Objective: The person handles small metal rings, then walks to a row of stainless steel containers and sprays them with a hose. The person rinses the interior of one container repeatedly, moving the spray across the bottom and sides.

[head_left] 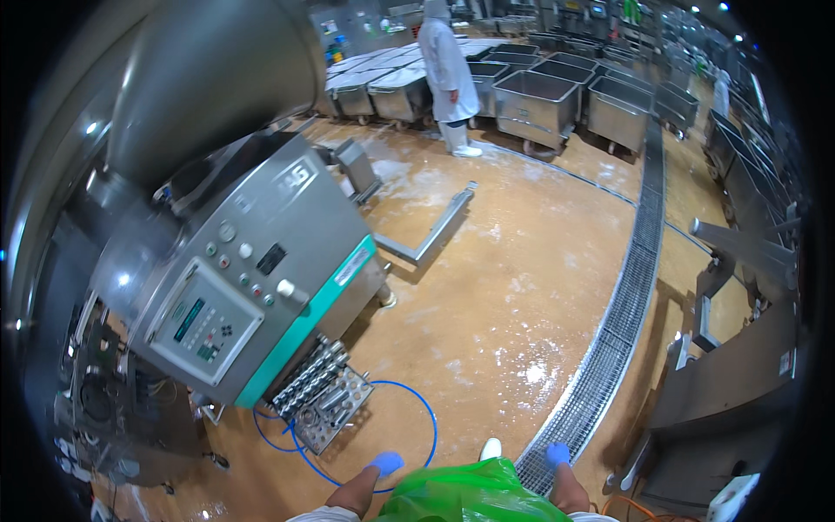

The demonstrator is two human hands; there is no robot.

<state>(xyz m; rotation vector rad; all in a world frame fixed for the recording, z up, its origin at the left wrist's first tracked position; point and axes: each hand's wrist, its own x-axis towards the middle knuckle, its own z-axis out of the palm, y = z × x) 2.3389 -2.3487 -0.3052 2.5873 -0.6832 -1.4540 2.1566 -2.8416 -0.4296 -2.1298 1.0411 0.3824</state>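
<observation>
My left hand (387, 463), in a blue glove, hangs low at my left side above the wet floor. It is nearest to a blue hose (435, 426) lying in loops there, and nothing shows in it. My right hand (557, 454), gloved in blue too, hangs at my right side over the floor drain grating (619, 326). Both gloves are small and blurred, so I cannot make out how the fingers are set. Between my hands spreads a green plastic apron (470, 491), with a white boot tip (491, 449) showing past it.
A tilted-looking steel machine (261, 252) with a control panel and large hopper stands left. Below it sits a metal rack (335, 404) of machine parts. Ahead, a person in a white coat (450, 70) stands by several steel carts (535, 104). Steel equipment (731, 374) lines the right.
</observation>
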